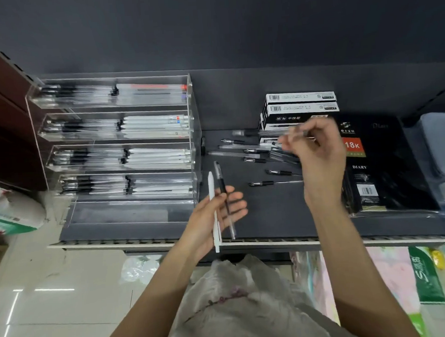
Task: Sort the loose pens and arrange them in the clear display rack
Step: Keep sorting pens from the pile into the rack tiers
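Note:
A clear acrylic display rack stands on the left of a dark shelf, its tiers filled with black-grip clear pens on the left and white pens on the right. My left hand, palm up just right of the rack's foot, holds a white pen and a clear black-grip pen side by side. My right hand is raised over the shelf and pinches a blurred clear pen that points left. Several loose clear pens lie on the shelf between the hands.
Stacked pen boxes sit at the back of the shelf. A black diary lies to the right, with a bluish plastic case beyond it. Bags and packaged goods fill the space below the shelf edge.

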`<state>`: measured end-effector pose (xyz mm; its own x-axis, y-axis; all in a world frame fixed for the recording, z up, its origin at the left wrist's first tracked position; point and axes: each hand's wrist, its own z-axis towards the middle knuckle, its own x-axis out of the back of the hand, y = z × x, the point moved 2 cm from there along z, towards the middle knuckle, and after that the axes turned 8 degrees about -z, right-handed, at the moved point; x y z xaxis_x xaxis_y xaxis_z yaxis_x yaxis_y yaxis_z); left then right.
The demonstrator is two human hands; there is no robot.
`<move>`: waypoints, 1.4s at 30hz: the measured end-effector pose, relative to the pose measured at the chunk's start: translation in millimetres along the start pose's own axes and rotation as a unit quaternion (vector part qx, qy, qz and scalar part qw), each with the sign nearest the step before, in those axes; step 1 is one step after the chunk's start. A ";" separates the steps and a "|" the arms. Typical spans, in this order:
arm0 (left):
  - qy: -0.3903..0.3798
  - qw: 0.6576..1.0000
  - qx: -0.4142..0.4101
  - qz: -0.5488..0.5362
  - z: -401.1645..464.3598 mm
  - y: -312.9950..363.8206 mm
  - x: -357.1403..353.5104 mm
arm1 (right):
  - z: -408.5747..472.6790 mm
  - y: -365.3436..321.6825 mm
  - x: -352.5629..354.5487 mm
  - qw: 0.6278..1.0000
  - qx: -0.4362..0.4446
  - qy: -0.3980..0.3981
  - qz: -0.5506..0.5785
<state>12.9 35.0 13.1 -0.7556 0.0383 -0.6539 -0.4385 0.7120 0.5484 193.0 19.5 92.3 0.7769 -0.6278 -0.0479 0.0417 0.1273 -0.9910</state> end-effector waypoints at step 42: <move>0.204 0.964 -0.156 0.073 -95.8 132.6 231.5 | -178.9 71.8 -241.4 0.896 -0.099 -0.350 -0.255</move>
<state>-266.8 71.1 -15.7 -0.9210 -0.2010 -0.3337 -0.3896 0.4725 0.7906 -104.0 42.8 10.4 0.8946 0.0797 0.4396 0.4459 -0.2214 -0.8673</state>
